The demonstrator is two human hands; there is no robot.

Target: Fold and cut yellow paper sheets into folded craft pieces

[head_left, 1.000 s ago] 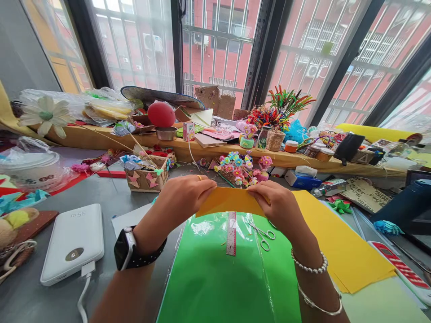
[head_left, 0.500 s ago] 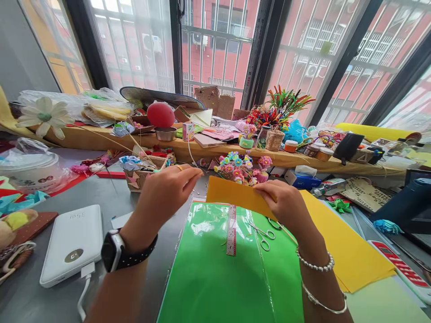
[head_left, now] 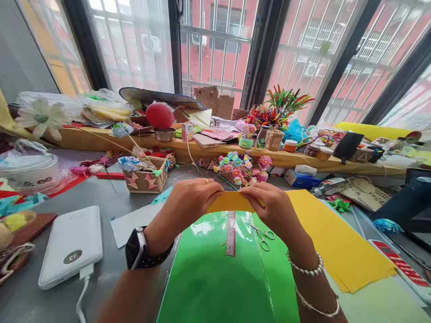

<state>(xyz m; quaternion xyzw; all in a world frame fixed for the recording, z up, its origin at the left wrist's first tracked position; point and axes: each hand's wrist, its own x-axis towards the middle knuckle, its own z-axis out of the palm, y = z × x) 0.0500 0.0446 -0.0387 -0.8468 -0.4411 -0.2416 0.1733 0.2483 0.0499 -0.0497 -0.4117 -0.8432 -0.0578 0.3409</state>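
My left hand (head_left: 190,202) and my right hand (head_left: 269,206) pinch the top edge of a folded yellow paper piece (head_left: 229,204), held just above a glossy green sheet (head_left: 222,278). Both hands' fingertips nearly meet at the paper's middle. Under the paper, on the green sheet, lie a short ruler (head_left: 230,234) and small scissors (head_left: 264,235). A black watch sits on my left wrist, bracelets on my right.
More yellow paper sheets (head_left: 340,244) lie to the right. A white power bank (head_left: 72,244) with cable lies at left, a white paper (head_left: 133,224) beside it. A small cardboard basket (head_left: 145,177), paper flowers (head_left: 240,168) and a cluttered wooden shelf (head_left: 202,152) stand behind.
Half a second ago my left hand was off the paper, to the left. It has come back and now pinches the yellow paper's top edge beside my right hand.
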